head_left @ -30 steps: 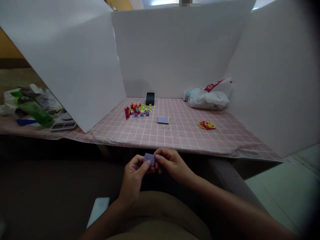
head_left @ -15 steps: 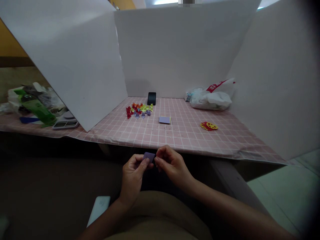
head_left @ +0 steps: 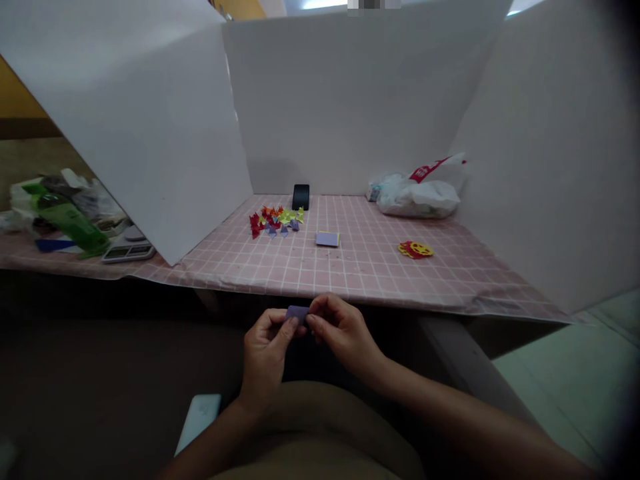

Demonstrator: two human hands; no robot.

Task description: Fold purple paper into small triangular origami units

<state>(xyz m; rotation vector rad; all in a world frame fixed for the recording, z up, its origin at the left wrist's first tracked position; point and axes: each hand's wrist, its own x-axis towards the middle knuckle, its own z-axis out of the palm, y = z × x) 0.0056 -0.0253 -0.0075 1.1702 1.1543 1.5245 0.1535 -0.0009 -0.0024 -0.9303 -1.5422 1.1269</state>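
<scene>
A small folded purple paper (head_left: 298, 312) is held over my lap, just below the table's front edge. My left hand (head_left: 267, 347) pinches it between thumb and fingers from the left. At its right edge my right hand (head_left: 345, 330) is closed, thumb and index finger pinching the paper's side. Beyond my hands, on the table, lies a stack of paper sheets (head_left: 327, 239) with a purple one on top. Farther back to the left is a cluster of small folded paper pieces (head_left: 275, 219) in red, orange, yellow and purple.
White panels (head_left: 360, 100) wall the pink checked table (head_left: 350, 273). A black phone-like object (head_left: 301, 197) and a white plastic bag (head_left: 423, 197) stand at the back. Red and yellow cut-out shapes (head_left: 416, 250) lie right. Outside the left panel are a scale (head_left: 129, 251) and a green bottle (head_left: 70, 220).
My right hand has moved slightly left, and its fingertips now meet the paper's right edge. My left hand keeps its hold. The whole view has shifted a little.
</scene>
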